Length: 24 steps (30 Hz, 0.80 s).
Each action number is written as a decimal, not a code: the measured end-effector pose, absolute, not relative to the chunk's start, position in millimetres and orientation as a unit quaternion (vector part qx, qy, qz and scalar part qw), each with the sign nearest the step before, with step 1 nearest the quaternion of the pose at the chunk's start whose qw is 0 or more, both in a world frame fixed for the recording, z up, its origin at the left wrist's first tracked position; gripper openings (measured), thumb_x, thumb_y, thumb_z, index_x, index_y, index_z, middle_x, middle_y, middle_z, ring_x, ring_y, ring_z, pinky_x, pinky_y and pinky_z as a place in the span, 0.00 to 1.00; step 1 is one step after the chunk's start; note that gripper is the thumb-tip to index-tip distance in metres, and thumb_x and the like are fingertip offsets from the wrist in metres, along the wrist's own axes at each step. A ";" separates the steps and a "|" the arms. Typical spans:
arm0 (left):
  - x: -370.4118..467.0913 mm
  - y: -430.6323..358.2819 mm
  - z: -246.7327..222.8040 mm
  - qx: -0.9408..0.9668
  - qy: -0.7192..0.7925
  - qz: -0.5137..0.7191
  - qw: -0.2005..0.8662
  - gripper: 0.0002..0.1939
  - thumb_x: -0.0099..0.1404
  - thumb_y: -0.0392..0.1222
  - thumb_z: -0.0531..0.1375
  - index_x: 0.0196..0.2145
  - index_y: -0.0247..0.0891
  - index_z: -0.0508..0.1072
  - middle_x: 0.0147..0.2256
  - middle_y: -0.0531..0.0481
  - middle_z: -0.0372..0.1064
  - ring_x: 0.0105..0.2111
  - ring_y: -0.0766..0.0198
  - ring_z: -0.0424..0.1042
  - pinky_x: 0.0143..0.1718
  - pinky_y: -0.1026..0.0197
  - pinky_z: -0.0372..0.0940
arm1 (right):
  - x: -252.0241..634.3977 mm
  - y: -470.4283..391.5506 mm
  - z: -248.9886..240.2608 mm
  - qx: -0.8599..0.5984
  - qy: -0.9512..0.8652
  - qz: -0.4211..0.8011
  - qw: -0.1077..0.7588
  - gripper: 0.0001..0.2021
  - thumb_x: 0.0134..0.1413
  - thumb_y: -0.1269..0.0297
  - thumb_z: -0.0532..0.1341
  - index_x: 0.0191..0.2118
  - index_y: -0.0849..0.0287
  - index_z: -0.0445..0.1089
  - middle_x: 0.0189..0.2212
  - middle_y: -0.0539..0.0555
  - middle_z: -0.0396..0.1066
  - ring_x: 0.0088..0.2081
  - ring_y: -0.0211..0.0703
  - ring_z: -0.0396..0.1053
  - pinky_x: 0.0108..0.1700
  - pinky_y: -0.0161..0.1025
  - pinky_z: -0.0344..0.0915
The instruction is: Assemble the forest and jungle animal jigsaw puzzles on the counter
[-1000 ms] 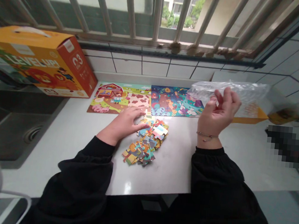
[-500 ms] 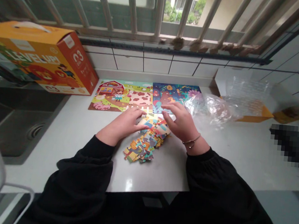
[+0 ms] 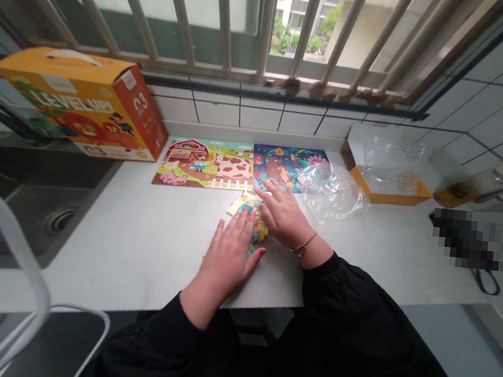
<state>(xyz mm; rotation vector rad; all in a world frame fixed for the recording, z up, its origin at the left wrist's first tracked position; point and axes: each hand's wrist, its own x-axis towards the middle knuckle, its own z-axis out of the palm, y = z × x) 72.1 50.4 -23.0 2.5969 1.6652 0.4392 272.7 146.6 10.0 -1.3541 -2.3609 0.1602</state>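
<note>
Orange cardboard puzzle box: one. Finished picture puzzles at the wall: two, farm and blue. Left hand and right hand lie flat, grasping nothing, covering the loose coloured jigsaw pieces on the white counter. Spread gently; keep pieces off the edge. Crumpled clear plastic bag: one.

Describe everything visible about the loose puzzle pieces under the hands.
The puzzle pieces are flat, colourful cardboard shapes in a loose heap on the white counter, in front of two finished puzzles. Both hands lie flat over them, the left hand nearer, the right hand behind, hiding most; only a few edges show.
</note>
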 end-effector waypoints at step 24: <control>51.2 39.7 -19.8 0.831 0.548 0.086 0.025 0.43 0.81 0.62 0.54 0.81 0.33 0.53 0.80 0.31 0.47 0.80 0.40 0.52 0.79 0.32 0.48 | 533.4 141.7 92.2 -0.721 -0.514 -0.308 0.349 0.23 0.65 0.66 0.59 0.61 0.52 0.81 0.55 0.72 0.73 0.58 0.71 0.69 0.56 0.72 0.64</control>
